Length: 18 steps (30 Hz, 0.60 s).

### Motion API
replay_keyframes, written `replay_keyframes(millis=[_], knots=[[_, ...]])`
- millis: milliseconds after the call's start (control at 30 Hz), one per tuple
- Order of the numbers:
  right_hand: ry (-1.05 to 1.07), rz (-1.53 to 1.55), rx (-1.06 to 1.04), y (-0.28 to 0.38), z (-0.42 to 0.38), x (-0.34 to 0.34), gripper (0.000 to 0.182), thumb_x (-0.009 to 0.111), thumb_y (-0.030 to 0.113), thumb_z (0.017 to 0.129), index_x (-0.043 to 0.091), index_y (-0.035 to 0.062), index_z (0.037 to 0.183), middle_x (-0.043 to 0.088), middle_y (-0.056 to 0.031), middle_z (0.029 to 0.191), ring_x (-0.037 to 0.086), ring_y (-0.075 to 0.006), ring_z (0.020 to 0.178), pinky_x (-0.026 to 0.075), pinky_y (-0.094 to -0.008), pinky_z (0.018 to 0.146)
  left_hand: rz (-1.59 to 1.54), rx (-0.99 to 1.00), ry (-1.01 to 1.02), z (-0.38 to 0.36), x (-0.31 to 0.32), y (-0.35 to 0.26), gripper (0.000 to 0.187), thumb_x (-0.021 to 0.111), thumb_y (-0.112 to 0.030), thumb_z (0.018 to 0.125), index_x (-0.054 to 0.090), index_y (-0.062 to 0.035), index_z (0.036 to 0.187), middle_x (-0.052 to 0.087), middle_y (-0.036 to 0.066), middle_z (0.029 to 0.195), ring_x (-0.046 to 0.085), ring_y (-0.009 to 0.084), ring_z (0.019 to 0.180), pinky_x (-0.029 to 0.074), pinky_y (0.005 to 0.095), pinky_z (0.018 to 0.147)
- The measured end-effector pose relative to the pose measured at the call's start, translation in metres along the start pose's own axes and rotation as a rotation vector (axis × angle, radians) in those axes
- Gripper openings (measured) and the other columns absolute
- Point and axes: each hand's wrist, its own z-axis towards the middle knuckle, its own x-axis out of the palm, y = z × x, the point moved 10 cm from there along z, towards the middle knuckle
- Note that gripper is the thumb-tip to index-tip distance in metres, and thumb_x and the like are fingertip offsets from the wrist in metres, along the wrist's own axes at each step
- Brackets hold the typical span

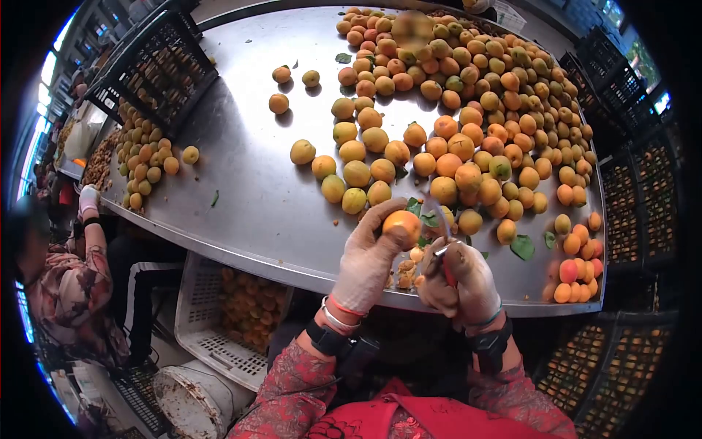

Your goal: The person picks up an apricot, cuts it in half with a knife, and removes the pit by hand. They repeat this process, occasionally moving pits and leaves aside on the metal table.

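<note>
In a soiled white glove, my left hand (369,256) grips an orange apricot (401,228) above the near edge of the metal table. My right hand (461,279), also gloved, is closed around a small knife (443,219) with a thin curved blade and what looks like a red handle, mostly hidden by the fingers. The blade points away from me, just right of the held fruit. Apricot pieces (406,274) lie on the table between my hands. A large heap of whole apricots (497,132) spreads beyond them, with green leaves (522,247) among the fruit.
A black crate (157,69) is tipped at the left, with apricots (142,150) spilling out. Below the table edge sit a white crate (197,311) of fruit and a bucket (186,402). Stacked crates (632,205) stand right. Another person (69,293) works at left.
</note>
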Motion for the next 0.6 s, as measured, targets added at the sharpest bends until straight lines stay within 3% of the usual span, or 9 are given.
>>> replay_keyframes(millis=[33, 67, 100, 133, 200, 233, 367, 600], knots=[[0.006, -0.005, 0.000, 0.000, 0.002, 0.001, 0.035, 0.046, 0.033, 0.103, 0.056, 0.0021, 0.089, 0.047, 0.0010, 0.058, 0.038, -0.0081, 0.039, 0.027, -0.0230, 0.038, -0.300, -0.011, 0.018, 0.002, 0.003, 0.006, 0.045, 0.059, -0.020, 0.099, 0.045, 0.0010, 0.137, 0.052, 0.012, 0.126, 0.058, 0.0208, 0.111, 0.048, 0.0335, 0.099], [-0.120, -0.167, -0.069, 0.007, 0.004, -0.011, 0.030, 0.050, 0.027, 0.101, 0.056, 0.0002, 0.091, 0.051, -0.0013, 0.060, 0.043, -0.0101, 0.042, 0.032, -0.0244, 0.041, -0.597, -0.022, 0.038, 0.004, 0.006, 0.009, 0.046, 0.057, -0.019, 0.100, 0.042, 0.0006, 0.139, 0.051, 0.014, 0.127, 0.058, 0.0225, 0.112, 0.049, 0.0355, 0.101], [-0.248, -0.326, -0.139, 0.015, 0.003, -0.022, 0.024, 0.054, 0.022, 0.099, 0.056, -0.0017, 0.094, 0.054, -0.0037, 0.061, 0.049, -0.0121, 0.045, 0.038, -0.0259, 0.043, -0.698, 0.007, 0.064, 0.004, 0.009, 0.006, 0.047, 0.052, -0.014, 0.101, 0.035, -0.0005, 0.143, 0.051, 0.015, 0.127, 0.058, 0.0262, 0.114, 0.049, 0.0390, 0.103], [-0.244, -0.325, -0.139, 0.010, 0.006, -0.023, 0.024, 0.054, 0.022, 0.099, 0.056, -0.0017, 0.094, 0.054, -0.0037, 0.061, 0.049, -0.0121, 0.045, 0.038, -0.0259, 0.043, -0.696, 0.010, 0.061, 0.004, 0.009, 0.007, 0.047, 0.052, -0.014, 0.101, 0.035, -0.0005, 0.143, 0.051, 0.015, 0.127, 0.058, 0.0262, 0.114, 0.049, 0.0390, 0.103], [-0.287, -0.736, -0.289, 0.016, 0.005, -0.024, 0.019, 0.062, 0.010, 0.092, 0.055, -0.0053, 0.101, 0.064, -0.0131, 0.069, 0.062, -0.0198, 0.056, 0.048, -0.0299, 0.053, -0.767, -0.035, 0.070, 0.003, 0.010, 0.012, 0.048, 0.052, -0.015, 0.101, 0.034, -0.0007, 0.143, 0.050, 0.016, 0.129, 0.058, 0.0279, 0.117, 0.047, 0.0399, 0.105], [-0.251, -0.982, -0.459, 0.025, 0.002, -0.011, 0.023, 0.066, 0.005, 0.087, 0.054, -0.0059, 0.103, 0.067, -0.0189, 0.075, 0.069, -0.0268, 0.063, 0.052, -0.0335, 0.058, -0.800, -0.026, 0.093, 0.003, 0.012, 0.009, 0.047, 0.053, -0.015, 0.101, 0.035, -0.0012, 0.142, 0.050, 0.016, 0.130, 0.056, 0.0279, 0.120, 0.047, 0.0400, 0.105], [-0.237, -1.127, -0.580, 0.030, -0.001, 0.007, 0.022, 0.068, 0.005, 0.085, 0.055, -0.0039, 0.100, 0.067, -0.0158, 0.070, 0.069, -0.0293, 0.062, 0.051, -0.0357, 0.054, -0.783, -0.052, 0.069, 0.004, 0.011, 0.007, 0.047, 0.055, -0.015, 0.100, 0.035, -0.0021, 0.141, 0.050, 0.016, 0.130, 0.055, 0.0266, 0.121, 0.048, 0.0390, 0.104], [-0.304, -1.110, -0.609, 0.029, -0.005, 0.004, 0.021, 0.069, 0.005, 0.083, 0.056, -0.0031, 0.098, 0.064, -0.0167, 0.069, 0.066, -0.0337, 0.060, 0.050, -0.0380, 0.053, -0.807, -0.054, 0.060, 0.003, 0.006, 0.015, 0.054, 0.062, -0.012, 0.096, 0.033, -0.0034, 0.141, 0.051, 0.015, 0.132, 0.054, 0.0259, 0.122, 0.047, 0.0370, 0.104]])
